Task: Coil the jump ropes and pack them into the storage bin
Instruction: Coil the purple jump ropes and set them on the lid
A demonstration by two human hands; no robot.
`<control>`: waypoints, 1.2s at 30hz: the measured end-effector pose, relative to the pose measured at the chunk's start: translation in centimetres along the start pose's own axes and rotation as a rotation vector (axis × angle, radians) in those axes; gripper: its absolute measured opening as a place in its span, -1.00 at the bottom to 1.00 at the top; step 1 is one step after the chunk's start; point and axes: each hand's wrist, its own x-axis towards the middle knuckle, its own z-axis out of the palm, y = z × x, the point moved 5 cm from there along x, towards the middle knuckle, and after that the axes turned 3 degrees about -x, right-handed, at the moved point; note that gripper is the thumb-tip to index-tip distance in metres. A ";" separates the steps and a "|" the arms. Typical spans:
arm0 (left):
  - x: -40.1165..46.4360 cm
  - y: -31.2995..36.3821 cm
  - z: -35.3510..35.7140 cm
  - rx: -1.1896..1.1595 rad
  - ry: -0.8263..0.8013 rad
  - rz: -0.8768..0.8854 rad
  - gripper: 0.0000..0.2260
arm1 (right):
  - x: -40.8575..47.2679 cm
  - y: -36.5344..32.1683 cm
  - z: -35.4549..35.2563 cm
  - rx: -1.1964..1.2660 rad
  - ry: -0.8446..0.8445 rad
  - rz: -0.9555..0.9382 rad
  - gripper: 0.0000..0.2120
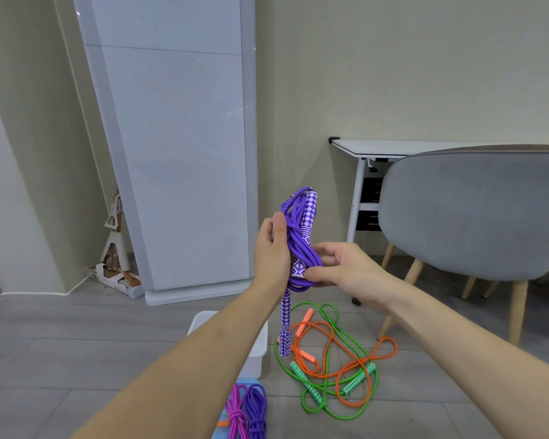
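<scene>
Purple jump rope [300, 245] upright, long axis vertical, one handle down; left hand [271, 248] gripping its coils; right hand [339, 267] pinching a loop.

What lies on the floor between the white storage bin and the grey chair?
In the head view, the orange jump rope and the green jump rope lie there uncoiled and tangled together, between the bin and the chair.
</scene>
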 end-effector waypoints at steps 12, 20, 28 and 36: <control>-0.1 -1.4 0.8 -0.005 -0.044 -0.123 -0.38 | 0.3 0.6 -1.0 -0.263 0.013 -0.108 -0.64; -0.1 -2.4 0.6 -0.125 0.045 -0.213 -0.50 | 0.0 0.4 -0.2 -0.621 0.130 -0.201 -0.61; 0.2 -2.8 1.1 -0.108 -0.017 -0.318 -0.26 | -0.4 -0.3 -1.6 -0.679 0.192 -0.324 -0.76; 0.0 -2.9 1.4 -0.076 -0.044 -0.269 -0.39 | -0.4 0.0 -2.7 -0.746 0.210 -0.281 -0.63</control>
